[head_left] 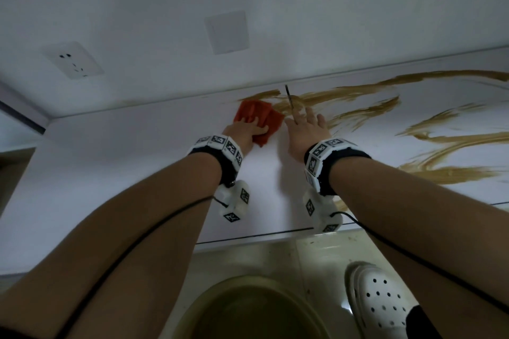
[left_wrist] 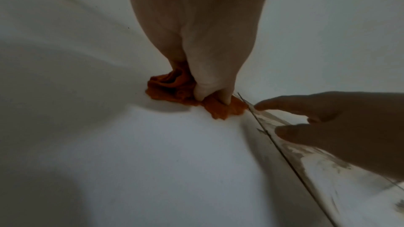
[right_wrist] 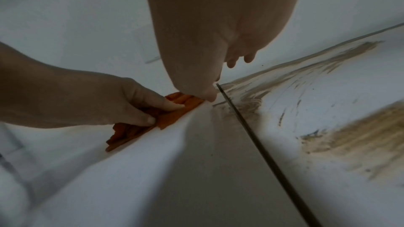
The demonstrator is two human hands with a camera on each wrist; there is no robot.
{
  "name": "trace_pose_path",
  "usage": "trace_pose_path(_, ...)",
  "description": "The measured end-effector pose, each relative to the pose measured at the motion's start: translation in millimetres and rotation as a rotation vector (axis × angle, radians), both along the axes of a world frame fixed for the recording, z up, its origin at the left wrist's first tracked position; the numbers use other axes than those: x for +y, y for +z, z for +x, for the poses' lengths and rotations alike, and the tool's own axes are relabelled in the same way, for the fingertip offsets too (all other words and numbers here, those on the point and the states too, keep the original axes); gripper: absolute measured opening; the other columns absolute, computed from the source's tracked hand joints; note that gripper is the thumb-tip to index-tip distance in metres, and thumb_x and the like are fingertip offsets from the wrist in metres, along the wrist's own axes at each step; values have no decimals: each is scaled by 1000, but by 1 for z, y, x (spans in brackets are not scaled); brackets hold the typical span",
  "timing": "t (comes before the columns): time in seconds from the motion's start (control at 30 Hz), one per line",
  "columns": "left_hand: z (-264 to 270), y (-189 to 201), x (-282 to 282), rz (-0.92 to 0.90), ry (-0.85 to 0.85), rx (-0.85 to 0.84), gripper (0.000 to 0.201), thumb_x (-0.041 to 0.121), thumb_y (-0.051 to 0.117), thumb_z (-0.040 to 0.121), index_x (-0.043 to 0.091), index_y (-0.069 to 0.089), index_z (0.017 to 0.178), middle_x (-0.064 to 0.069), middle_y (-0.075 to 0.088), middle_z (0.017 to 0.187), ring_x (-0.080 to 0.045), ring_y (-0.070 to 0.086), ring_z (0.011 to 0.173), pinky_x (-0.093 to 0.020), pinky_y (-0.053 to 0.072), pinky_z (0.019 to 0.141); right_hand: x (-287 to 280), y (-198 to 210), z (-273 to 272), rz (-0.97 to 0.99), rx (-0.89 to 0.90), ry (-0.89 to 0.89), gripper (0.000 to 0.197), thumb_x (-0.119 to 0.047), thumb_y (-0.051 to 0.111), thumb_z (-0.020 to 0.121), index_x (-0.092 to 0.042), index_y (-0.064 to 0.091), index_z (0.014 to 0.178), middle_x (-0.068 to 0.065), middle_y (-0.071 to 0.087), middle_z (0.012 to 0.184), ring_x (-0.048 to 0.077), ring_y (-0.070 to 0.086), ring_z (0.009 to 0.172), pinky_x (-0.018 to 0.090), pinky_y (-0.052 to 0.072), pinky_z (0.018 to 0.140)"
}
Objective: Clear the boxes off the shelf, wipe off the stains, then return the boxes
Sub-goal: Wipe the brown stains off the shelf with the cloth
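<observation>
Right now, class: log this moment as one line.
step: wiping | left hand: presses orange cloth | right hand: flat on shelf | brown stains: remain

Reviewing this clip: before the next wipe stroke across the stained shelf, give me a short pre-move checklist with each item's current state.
1. Boxes cleared off the white shelf surface: ok, none in view on it.
2. Folded orange cloth under control: ok, the left hand presses on it, its fingers lying on top.
3. Cloth at the stain's edge: ok, it sits beside the nearest brown smeared streaks.
4. Right hand out of the wiping path: not ok, it rests open on the shelf right of the cloth, over the dark seam line.
5. Stains removed: not ok, wide streaks cover the right section.
6. Cloth dampness: cannot tell.
</observation>
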State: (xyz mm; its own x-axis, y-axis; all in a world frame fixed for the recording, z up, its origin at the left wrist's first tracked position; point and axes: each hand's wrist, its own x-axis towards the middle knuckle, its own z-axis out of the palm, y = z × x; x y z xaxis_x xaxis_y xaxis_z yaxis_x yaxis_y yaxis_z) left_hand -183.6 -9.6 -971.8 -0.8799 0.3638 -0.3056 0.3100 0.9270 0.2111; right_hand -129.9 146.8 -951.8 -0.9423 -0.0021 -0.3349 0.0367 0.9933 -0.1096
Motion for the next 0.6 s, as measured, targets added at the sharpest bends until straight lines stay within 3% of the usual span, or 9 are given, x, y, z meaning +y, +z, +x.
trace_pose_path(0.1,12,-1,-4,7,-127,-25,50,7,43,97,20,38,145,-6,32,153,-23,32,139,-34,27,114,-6,3,-5,-54,47,17,67,-8,38,90,-17,12,151,7,4,159,30,-4,147,45,0,120)
trace_pose_path(0.2,24,1,-20,154,-153,-41,49,4,55,92,11,47,139,-5,31,154,-15,26,143,-19,22,113,-19,3,-4,-85,120,50,57,-21,41,93,-12,25,147,10,22,155,30,13,145,44,14,118)
trace_pose_path(0.27,28,-1,-32,165,-171,-44,43,7,53,92,20,54,133,-2,37,150,-16,26,143,-21,17,117,-28,1,-2,-75,182,85,52,-27,46,92,-12,34,140,10,31,148,30,24,139,43,23,112)
trace_pose_path(0.33,31,3,-42,212,-101,-37,38,17,54,93,27,58,129,0,47,144,-17,37,138,-25,23,116,-37,-3,-2,-75,211,117,50,-28,48,91,-13,36,137,11,33,144,30,28,135,41,27,109)
trace_pose_path(0.43,33,14,-56,331,8,109,33,27,48,95,26,62,124,-1,65,124,-19,61,112,-26,42,101,-48,-9,-6,-158,198,102,42,-27,40,97,-11,38,135,14,33,140,32,35,130,41,35,102)
trace_pose_path(0.5,33,11,-72,322,56,187,37,27,41,94,19,64,122,-5,66,121,-23,62,111,-31,44,100,-55,-14,-9,-198,169,61,44,-33,36,99,-11,36,136,16,32,140,34,36,128,43,38,101)
trace_pose_path(0.6,24,1,-99,149,169,175,38,15,38,97,14,58,129,-9,59,131,-28,55,120,-32,41,103,-64,-17,-14,-152,108,22,56,-45,37,97,-13,29,143,20,27,145,39,31,131,45,35,104)
